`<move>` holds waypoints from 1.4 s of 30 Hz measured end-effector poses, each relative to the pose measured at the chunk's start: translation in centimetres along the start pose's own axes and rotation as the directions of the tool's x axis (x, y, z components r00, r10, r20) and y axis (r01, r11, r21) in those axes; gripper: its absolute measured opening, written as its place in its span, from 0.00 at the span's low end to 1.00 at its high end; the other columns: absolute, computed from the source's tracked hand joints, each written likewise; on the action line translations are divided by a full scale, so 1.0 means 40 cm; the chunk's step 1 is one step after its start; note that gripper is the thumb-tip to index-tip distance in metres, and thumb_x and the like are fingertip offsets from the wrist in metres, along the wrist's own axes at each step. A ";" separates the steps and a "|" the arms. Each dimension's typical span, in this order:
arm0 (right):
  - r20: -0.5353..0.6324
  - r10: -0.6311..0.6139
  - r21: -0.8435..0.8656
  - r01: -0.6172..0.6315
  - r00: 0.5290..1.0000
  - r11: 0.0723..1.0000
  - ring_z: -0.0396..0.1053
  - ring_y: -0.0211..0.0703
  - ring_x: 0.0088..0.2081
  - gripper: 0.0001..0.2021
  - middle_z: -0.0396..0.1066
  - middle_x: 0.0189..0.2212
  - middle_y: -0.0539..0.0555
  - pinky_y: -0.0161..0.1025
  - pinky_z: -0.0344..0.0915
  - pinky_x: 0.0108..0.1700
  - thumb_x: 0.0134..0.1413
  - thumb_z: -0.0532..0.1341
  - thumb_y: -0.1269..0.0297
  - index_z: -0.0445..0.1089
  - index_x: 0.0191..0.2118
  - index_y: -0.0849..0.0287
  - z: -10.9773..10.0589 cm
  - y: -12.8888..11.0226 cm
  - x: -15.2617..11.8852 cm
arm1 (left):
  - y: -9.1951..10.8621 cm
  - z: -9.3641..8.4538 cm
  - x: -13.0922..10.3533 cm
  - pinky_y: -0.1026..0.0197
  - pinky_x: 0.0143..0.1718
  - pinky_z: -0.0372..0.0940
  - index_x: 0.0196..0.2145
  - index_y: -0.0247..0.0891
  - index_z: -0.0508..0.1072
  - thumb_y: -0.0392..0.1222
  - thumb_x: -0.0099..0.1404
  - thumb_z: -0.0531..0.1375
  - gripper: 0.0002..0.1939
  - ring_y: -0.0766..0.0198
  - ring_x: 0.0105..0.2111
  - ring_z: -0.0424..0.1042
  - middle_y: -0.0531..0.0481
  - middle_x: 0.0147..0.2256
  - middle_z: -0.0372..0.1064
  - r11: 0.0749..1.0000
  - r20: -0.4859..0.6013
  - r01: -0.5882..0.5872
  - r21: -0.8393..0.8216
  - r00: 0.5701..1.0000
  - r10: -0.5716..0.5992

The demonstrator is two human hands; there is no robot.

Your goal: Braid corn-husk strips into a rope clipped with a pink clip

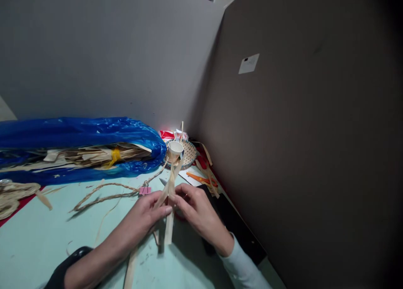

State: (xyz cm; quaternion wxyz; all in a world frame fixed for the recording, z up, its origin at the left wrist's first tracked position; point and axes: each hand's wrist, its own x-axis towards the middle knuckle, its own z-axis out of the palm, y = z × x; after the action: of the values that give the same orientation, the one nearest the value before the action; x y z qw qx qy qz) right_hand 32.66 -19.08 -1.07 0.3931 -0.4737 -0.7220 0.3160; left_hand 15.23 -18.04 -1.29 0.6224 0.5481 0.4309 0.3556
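Pale flat fibre strips [169,230] cross between my two hands, running up toward a white cup and hanging down over the table. My left hand [147,209] is closed on the strips from the left, thumb pointing right. From the right, my right hand [192,200] pinches the same strips with thumb and fingertips. Left of my hands, a twisted fibre cord [107,186] lies looped on the table, with a pink clip [145,190] at its end. The white cup [175,149] stands beyond the hands, beside a woven round basket [190,153].
A blue plastic bag [126,129] holding a bundle of dry strips [91,155] spans the back left. Orange-handled scissors [198,177] lie right of the basket. Coiled fibre [15,194] rests at far left. A dark partition [283,125] borders the right side.
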 end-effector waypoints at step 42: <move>0.312 0.291 0.836 -0.407 0.904 0.368 0.36 0.31 0.22 0.10 0.44 0.21 0.41 0.29 0.36 0.21 0.50 0.62 0.59 0.60 0.32 0.57 0.055 -0.031 -0.032 | -0.008 -0.105 -0.110 0.55 0.40 0.59 0.32 0.43 0.77 0.54 0.64 0.58 0.14 0.49 0.37 0.72 0.45 0.36 0.78 0.692 -0.284 0.021 0.722 0.920 0.269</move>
State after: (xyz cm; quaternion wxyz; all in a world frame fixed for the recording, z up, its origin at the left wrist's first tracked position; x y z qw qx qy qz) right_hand 30.53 -20.88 -1.48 0.4640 -0.3212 -0.3529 0.7463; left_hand 9.70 -20.53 -1.06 0.2432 0.6972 0.6044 0.2992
